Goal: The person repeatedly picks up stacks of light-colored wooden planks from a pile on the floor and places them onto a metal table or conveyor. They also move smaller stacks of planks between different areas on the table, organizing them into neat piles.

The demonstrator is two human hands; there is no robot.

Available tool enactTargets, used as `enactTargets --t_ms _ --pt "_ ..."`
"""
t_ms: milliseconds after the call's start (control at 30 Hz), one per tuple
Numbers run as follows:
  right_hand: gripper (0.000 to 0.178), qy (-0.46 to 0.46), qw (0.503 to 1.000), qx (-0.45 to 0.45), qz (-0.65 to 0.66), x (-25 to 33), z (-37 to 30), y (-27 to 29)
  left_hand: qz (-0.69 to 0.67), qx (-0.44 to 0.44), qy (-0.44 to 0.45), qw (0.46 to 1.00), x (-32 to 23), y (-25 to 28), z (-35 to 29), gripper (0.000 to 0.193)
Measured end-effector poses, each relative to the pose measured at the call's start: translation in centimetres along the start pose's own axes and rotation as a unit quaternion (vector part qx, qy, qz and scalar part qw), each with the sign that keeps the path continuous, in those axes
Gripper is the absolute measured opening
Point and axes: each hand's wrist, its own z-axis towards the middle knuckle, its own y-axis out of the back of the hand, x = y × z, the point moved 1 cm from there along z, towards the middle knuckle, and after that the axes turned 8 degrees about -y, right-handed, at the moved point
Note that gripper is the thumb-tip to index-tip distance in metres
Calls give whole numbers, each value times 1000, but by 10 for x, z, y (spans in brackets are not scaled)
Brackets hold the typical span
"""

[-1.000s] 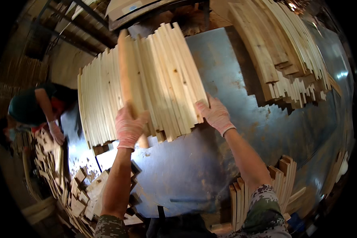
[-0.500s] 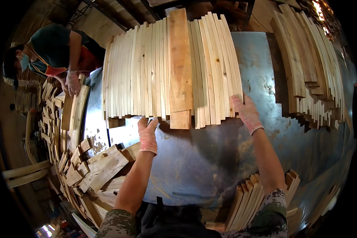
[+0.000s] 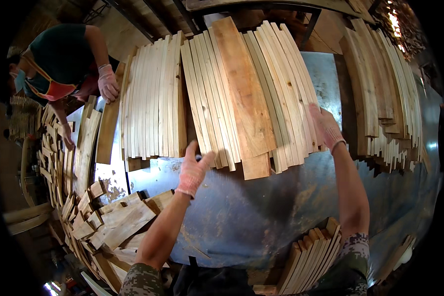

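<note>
A row of pale wooden slats stands on the metal table in two groups. The left group [image 3: 150, 98] is straight; the right group [image 3: 293, 93] leans at a slant, a dark gap between them. Across the slanted group lies a wider reddish-brown board [image 3: 241, 93], above a shorter board end [image 3: 256, 166]. My left hand [image 3: 191, 172], in a pale pinkish glove, has thumb and fingers apart at the near end of the gap, by the slanted slats' corner. My gloved right hand [image 3: 327, 129] lies with extended fingers along the right outer side of that group.
A co-worker at the left rests a gloved hand [image 3: 108, 85] on a board [image 3: 107, 133]. Offcuts [image 3: 128, 217] pile up at the lower left. Another stack of slats [image 3: 380, 93] stands at the right, and a small bundle [image 3: 308, 256] sits near my right forearm. The metal table [image 3: 241, 212] is scuffed.
The right part of the slat row has split from the left part, moving right and turning slantwise with the wide board. Both my hands have shifted slightly right. The co-worker's hands have moved apart.
</note>
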Motion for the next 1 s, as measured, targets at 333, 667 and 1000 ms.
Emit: enactTargets --t_ms 333,667,1000 --pt "91 -49 997 -48 -42 -27 -75 -33 -295 29 36 954 3 8 -11 88" --pt "80 -159 987 6 -2 -111 -305 -43 -243 86 56 965 38 107 -177 96" --pt "64 -189 982 -30 -2 -227 -517 -83 -228 116 83 963 126 172 -362 102"
